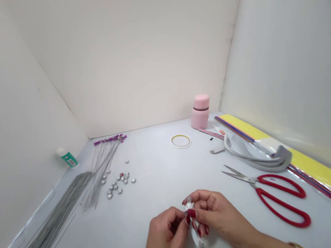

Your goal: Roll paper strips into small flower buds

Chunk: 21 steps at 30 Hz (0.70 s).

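Low in the middle of the head view, both hands hold one narrow silvery-white paper strip (196, 238). My left hand (168, 234) pinches it near its upper part, thumb and forefinger pressed together. My right hand (216, 213) grips the same part from the other side, its thumb on the front. The strip's loose end hangs below the fingers, slightly blurred. Fingers cover part of its folded upper end. Beyond my left hand lie several small silver stars (115, 187), one reddish piece among them. Open red-handled scissors (252, 180) rest to the right of my right hand.
Along the left lies a bundle of grey wires (57, 220), near purple-tipped wires (110, 139) and a green-and-white tube (68, 157). A tape ring (172, 143) and pink flask (200, 118) stand further back. Grey strips (255, 159) and yellow sheets (307, 163) lie right. White walls enclose the table.
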{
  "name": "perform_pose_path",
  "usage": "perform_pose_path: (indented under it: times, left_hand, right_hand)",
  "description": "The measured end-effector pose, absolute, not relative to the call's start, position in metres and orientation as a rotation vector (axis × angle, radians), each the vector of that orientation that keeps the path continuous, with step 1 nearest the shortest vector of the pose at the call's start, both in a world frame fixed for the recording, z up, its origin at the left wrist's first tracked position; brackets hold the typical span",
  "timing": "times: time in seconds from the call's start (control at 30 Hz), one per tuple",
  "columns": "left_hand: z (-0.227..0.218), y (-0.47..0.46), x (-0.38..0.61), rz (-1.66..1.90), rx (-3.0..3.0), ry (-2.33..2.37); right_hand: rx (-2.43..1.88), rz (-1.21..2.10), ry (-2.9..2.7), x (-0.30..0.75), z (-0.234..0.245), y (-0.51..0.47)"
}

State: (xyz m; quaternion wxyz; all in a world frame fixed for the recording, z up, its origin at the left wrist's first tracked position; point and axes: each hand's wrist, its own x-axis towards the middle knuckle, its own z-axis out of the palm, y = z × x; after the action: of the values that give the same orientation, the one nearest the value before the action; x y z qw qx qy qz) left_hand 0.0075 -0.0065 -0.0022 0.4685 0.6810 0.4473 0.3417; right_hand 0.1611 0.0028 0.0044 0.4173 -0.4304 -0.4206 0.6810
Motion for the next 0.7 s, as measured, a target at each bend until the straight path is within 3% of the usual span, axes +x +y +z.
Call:
perform_pose_path:
  times: [0.23,0.43,0.7]
  left_hand:
    - [-0.002,-0.003,0.007,0.747,1.738,1.162]
    - [0.001,-0.008,0.009,0.639,1.713,1.104]
    - [0.004,-0.007,0.010,0.730,1.602,1.137]
  right_hand:
    - [-1.147,1.510,-1.062,0.166,0.009,0.005]
    - [-1.107,1.261,-0.689,0.186,0.004,0.021]
    - [-1.114,1.700,-0.979,0.168,0.007,0.005]
